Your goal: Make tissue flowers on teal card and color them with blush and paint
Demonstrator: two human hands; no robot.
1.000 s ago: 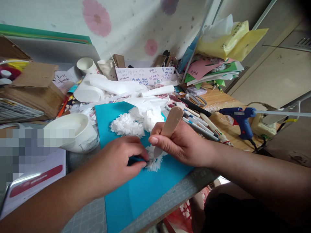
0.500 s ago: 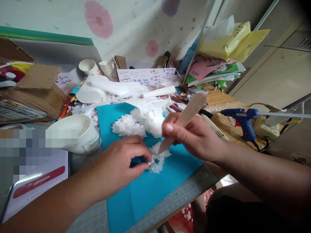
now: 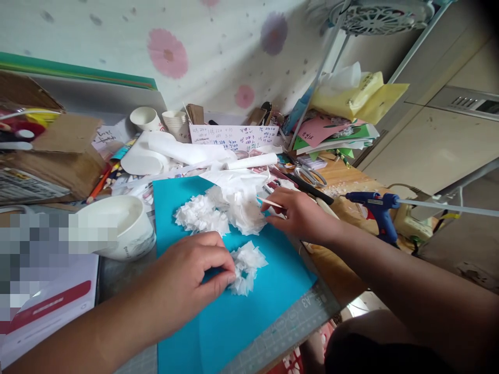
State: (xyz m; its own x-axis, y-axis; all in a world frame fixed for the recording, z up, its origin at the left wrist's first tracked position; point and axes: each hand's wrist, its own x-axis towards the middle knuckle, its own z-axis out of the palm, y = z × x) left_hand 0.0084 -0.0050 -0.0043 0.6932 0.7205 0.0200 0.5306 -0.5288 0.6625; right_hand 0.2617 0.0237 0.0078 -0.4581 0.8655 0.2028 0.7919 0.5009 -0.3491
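A turquoise paper sheet lies on a grey cutting mat. My left hand rests on the sheet with thumb and fingertips pinched at the edge of a small white tissue tuft. My right hand is further back, closed around a flat wooden stick that shows edge-on as a thin line. The stick's tip points at a larger heap of white tissue pieces on the sheet's far part.
A white bowl stands left of the sheet. Pens, scissors and a blue glue gun lie to the right. Behind are a white paper roll, paper cups, a handwritten note, cardboard and stacked coloured paper.
My right hand lifted the wooden stick off the small tuft and carried it back and right toward the larger tissue heap. The left hand stayed at the tuft. The camera tilted up slightly.
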